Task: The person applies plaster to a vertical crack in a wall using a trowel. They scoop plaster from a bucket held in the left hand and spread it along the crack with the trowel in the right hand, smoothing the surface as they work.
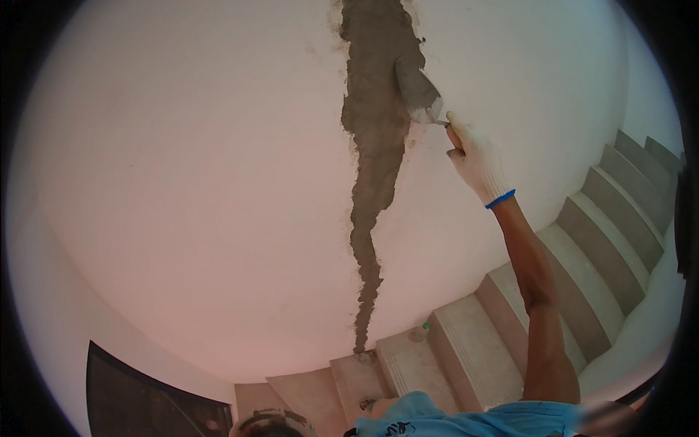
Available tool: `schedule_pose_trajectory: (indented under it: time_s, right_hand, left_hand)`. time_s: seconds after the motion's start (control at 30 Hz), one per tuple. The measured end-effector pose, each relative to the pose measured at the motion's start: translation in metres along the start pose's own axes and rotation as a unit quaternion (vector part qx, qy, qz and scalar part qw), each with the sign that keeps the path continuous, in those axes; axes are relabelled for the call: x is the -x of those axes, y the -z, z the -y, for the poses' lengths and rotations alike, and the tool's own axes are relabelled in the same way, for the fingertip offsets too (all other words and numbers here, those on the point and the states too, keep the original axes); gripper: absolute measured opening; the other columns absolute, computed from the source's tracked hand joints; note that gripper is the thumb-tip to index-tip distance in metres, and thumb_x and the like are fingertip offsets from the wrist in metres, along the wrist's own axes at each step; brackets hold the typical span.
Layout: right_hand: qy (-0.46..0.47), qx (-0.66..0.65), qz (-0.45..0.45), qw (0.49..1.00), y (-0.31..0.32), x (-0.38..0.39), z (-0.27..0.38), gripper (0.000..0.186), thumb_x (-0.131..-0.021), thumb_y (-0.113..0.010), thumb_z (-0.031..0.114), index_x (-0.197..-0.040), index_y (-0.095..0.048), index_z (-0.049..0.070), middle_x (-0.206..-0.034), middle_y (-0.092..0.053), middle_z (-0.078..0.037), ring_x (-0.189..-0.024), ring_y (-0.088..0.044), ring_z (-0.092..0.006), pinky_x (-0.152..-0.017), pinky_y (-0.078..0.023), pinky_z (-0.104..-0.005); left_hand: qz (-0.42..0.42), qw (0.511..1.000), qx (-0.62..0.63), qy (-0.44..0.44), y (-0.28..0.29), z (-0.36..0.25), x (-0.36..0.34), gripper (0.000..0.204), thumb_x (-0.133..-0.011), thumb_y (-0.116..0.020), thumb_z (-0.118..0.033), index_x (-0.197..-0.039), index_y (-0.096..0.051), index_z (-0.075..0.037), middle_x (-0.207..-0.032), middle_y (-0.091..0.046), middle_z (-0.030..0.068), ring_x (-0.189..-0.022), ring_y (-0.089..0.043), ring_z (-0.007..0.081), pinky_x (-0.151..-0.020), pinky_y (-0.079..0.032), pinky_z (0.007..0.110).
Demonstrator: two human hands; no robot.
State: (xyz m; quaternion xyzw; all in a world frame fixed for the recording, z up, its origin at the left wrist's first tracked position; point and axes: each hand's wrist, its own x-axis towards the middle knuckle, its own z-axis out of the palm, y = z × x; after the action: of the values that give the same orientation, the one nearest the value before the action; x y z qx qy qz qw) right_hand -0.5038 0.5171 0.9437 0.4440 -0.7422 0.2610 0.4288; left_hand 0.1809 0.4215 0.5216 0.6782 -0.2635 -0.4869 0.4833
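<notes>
My right hand (477, 158), in a white knitted glove with a blue cuff, reaches up and is closed round the handle of a trowel (420, 91). The trowel's broad blade lies at the right edge of a grey mortar strip (377, 116) on the pale wall (218, 160). Mortar smears darken most of the blade, with a lighter patch near the handle. Wide at the top, the strip narrows to a ragged tail close to the stairs. My left hand does not show.
Concrete stairs (473, 342) climb along the wall's foot to the right. A small clear bottle with a green cap (420, 333) stands on one step. At the lower edge is a round-rimmed object (273, 420), partly cut off. A dark opening (145, 397) lies at lower left.
</notes>
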Motion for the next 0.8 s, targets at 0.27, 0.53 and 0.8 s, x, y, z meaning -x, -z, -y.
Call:
schedule_pose_trajectory:
  time_s: [0.27,0.53,0.8]
  right_hand:
    - [-0.034,-0.092,-0.057,0.993,-0.004,-0.008,-0.016,0.068,-0.086,-0.077,0.006,-0.149,-0.053,0.007,-0.125,-0.07,-0.024,-0.112,-0.068,-0.0447,-0.087,-0.057,-0.0504]
    - [-0.018,0.028,-0.008,0.999,0.005,-0.02,-0.006,0.067,-0.086,-0.073,0.006,-0.15,-0.052,0.01,-0.119,-0.071,-0.021,-0.108,-0.069,-0.0431,-0.086,-0.057,-0.0516]
    - [-0.002,-0.018,-0.043,0.999,0.007,-0.003,-0.002,0.068,-0.085,-0.075,0.006,-0.149,-0.053,0.009,-0.118,-0.071,-0.021,-0.108,-0.069,-0.0434,-0.086,-0.057,-0.0515]
  left_hand:
    - [0.001,1.0,-0.025,-0.01,0.004,0.01,-0.012,0.032,-0.081,-0.071,-0.002,-0.111,-0.072,0.01,-0.096,-0.073,0.0199,-0.071,-0.068,0.0304,-0.063,-0.055,0.046]
    - [0.015,0.999,0.032,-0.014,0.016,0.036,-0.028,0.025,-0.083,-0.069,0.002,-0.107,-0.073,0.008,-0.09,-0.071,0.0169,-0.058,-0.061,0.0236,-0.052,-0.049,0.043]
    - [0.021,0.999,-0.001,0.029,0.021,0.038,-0.036,0.032,-0.087,-0.068,0.002,-0.118,-0.069,0.008,-0.095,-0.072,0.0196,-0.066,-0.067,0.0324,-0.056,-0.055,0.049]
